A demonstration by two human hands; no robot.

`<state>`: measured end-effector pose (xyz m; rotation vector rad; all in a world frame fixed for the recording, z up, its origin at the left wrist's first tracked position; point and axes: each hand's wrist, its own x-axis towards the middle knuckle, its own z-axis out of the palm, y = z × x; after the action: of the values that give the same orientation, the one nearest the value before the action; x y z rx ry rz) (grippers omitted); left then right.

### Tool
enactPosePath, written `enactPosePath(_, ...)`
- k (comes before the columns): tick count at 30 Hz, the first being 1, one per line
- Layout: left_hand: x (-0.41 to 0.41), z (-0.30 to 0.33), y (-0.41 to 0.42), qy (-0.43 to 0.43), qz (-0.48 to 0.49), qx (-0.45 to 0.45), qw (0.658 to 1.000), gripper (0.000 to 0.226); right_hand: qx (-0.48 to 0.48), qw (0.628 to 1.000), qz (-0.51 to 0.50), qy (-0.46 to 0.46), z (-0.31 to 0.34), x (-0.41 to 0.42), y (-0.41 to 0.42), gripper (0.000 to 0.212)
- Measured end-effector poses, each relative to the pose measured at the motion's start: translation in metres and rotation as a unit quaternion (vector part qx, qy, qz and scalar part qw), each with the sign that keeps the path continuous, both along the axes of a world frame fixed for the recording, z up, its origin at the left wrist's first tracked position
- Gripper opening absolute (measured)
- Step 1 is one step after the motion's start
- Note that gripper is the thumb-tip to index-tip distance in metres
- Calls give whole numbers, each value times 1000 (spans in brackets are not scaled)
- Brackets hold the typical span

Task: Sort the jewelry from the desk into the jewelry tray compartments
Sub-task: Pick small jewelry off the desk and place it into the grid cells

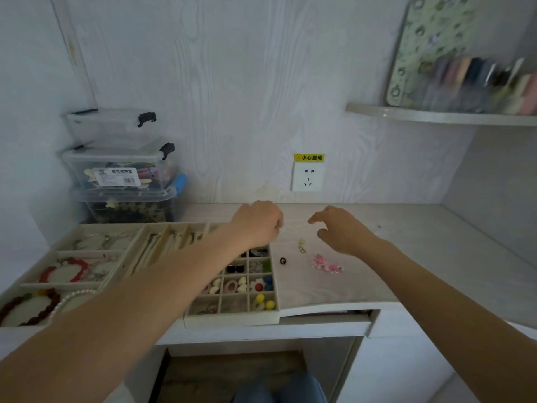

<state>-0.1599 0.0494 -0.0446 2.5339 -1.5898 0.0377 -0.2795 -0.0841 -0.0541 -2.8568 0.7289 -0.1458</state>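
1. Jewelry tray (232, 318) at desk (406, 257) front edge, left side, many compartments filled already; could get knocked by forearm crossing over it.
2. Left hand (258, 225) curled over tray's far corner, maybe pinching sth thin, can't tell; right hand (343, 231) loose, holding nothing.
3. Pink flower piece (327, 264) on desk beside tray, near right wrist; easily swept off.
4. Gold charm (301, 246), black bead (283, 260) betw. hands; tiny, prone to rolling, landing in wrong slot.
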Motion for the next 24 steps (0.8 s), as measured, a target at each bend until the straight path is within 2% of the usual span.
enactPosePath(6,-13,-9,-78,128,-28,1,991,39,48,995,-87,-20,-11,-33,-68,48)
enactPosePath(10,-20,-21,-132,166,-57,35,984,48,75,990,-118,8,-20,-36,-113,53)
enactPosePath(13,-21,-32,-168,198,-38,32,979,51,103,987,-123,11,-28,-24,-135,52)
enactPosePath(17,-16,-45,-208,235,25,-9,972,44,127,980,-147,-39,-42,1,-158,44)
enactPosePath(21,-9,-54,-226,308,43,-75,947,26,107,982,-154,-38,-48,22,-171,27)
enactPosePath(24,-6,-58,-231,327,57,-110,937,24,106,980,-162,-46,-51,31,-176,30)
